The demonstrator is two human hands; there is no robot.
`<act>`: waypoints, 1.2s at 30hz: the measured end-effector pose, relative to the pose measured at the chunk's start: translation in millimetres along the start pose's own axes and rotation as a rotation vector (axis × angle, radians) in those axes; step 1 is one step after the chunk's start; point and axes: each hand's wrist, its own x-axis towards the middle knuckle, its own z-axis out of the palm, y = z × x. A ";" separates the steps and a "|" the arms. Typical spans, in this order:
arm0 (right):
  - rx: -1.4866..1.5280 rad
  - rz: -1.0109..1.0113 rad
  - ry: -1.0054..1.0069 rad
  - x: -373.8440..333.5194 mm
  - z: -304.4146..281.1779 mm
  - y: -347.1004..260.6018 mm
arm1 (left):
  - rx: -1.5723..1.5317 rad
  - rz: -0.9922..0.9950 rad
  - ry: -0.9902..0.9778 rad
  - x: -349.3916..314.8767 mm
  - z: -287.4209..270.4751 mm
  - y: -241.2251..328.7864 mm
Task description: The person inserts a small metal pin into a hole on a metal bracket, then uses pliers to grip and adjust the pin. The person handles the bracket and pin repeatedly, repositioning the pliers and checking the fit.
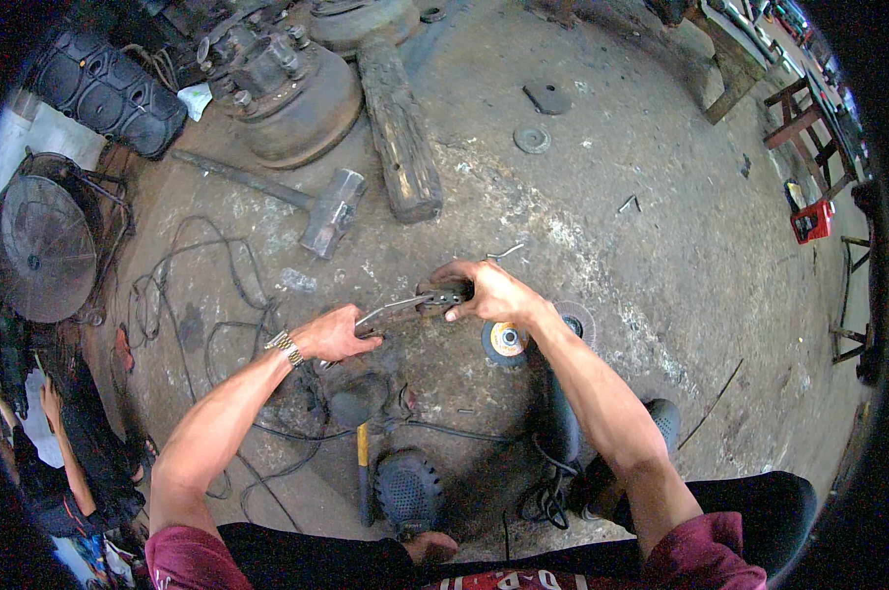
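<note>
My left hand (336,334), below a metal wristwatch, is closed around one end of a slim bent metal tool (397,303). The tool's far end reaches a dark metal piece with small holes (446,296). Curled over that piece is my right hand (493,295), thumb below and fingers above. The fingers partly hide the piece, so its full shape cannot be told. Beside my right wrist, a grinding disc (508,340) with a yellow centre lies on the floor. Another abrasive disc (578,323) and a dark cylindrical power tool body (558,428) lie partly under my right forearm.
A sledgehammer (332,214), wooden beam (402,147) and heavy round metal casting (292,108) lie ahead. A yellow-and-black-handled hammer (363,452) lies near my shoe (410,492). Cables (184,258) trail left, towards a floor fan (43,248) and another person's arm (66,442).
</note>
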 end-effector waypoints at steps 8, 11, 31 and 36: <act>0.028 0.058 -0.100 4.9 14.1 22.3 | -0.078 -0.029 -0.101 7.8 6.1 -1.9; -0.023 0.102 -0.096 2.0 18.8 24.8 | -0.035 0.005 -0.115 13.2 11.9 -6.9; 0.050 0.226 0.075 -3.0 46.2 28.9 | 0.032 -0.003 -0.015 22.6 34.7 -27.3; 0.102 0.272 0.081 -3.7 50.1 32.8 | 0.042 -0.005 -0.019 27.8 37.7 -33.3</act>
